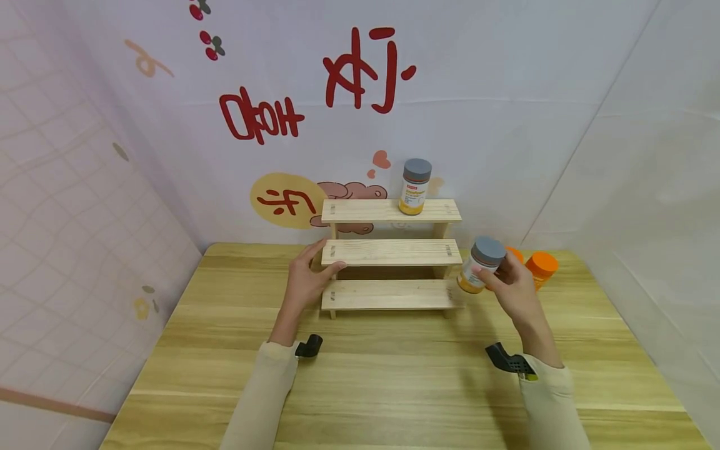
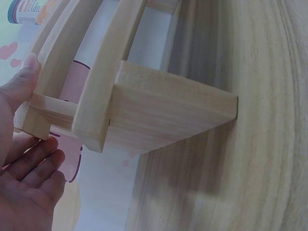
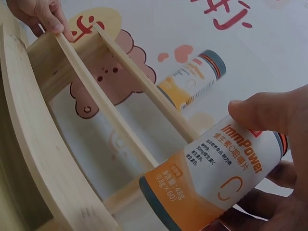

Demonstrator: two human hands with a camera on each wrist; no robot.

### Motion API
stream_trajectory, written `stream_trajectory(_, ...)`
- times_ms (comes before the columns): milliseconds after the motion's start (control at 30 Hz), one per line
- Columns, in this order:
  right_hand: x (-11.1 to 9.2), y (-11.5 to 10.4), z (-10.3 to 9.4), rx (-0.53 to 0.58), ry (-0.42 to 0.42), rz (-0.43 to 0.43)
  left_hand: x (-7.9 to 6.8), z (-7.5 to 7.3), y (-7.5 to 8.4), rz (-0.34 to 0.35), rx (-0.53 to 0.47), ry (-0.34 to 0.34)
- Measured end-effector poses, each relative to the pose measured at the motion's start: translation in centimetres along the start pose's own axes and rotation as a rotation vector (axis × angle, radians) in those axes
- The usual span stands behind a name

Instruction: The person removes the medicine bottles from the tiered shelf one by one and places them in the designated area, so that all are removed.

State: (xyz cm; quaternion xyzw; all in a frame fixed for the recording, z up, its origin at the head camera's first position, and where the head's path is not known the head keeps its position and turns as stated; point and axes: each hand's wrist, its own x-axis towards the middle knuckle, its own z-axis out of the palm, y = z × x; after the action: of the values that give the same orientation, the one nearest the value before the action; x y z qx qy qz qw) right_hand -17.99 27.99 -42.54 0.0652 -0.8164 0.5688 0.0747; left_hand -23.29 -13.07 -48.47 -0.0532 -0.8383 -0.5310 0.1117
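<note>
A three-tier wooden shelf (image 1: 388, 252) stands on the table. My left hand (image 1: 305, 282) grips the left end of its middle tier, thumb on the board and fingers around the end. To the right of the shelf, my right hand (image 1: 516, 292) holds a vitamin C tablet bottle (image 3: 211, 178) with a grey lid and a white and orange label. This bottle is slightly tilted, beside the right ends of the lower tiers. A matching bottle (image 1: 415, 189) stands upright on the top tier, right of its middle.
Behind my right hand stand an orange-capped bottle (image 1: 542, 267) and another orange cap (image 1: 514, 254), both partly hidden. A printed backdrop (image 1: 484, 137) rises behind the wood-grain table (image 1: 394, 375), with white side walls to left and right.
</note>
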Motion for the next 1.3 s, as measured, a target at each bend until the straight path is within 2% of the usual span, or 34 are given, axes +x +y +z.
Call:
stream_trajectory(267, -0.2, 1.5, -1.7, -0.027, 0.002, 0.042, 0.0, 0.1, -0.2, 0.006, 0.005, 0.009)
stream_trajectory(533, -0.3, 3.0, -3.5, 0.005, -0.011, 0.095, 0.0, 0.1, -0.2, 0.007, 0.0, 0.007)
stream_trajectory(833, -0.5, 4.2, -4.6, 0.078, -0.024, 0.135, 0.0, 0.0, 0.1, 0.009, -0.001, 0.0)
stream_trajectory(1133, -0.9, 5.7, -5.7, 0.037, -0.041, 0.162, 0.0, -0.1, 0.1, 0.002, 0.003, -0.004)
stream_trajectory(1300, -1.2, 6.2, -6.5, 0.061, -0.052, 0.183, 0.0, 0.0, 0.1, 0.003, -0.001, -0.002)
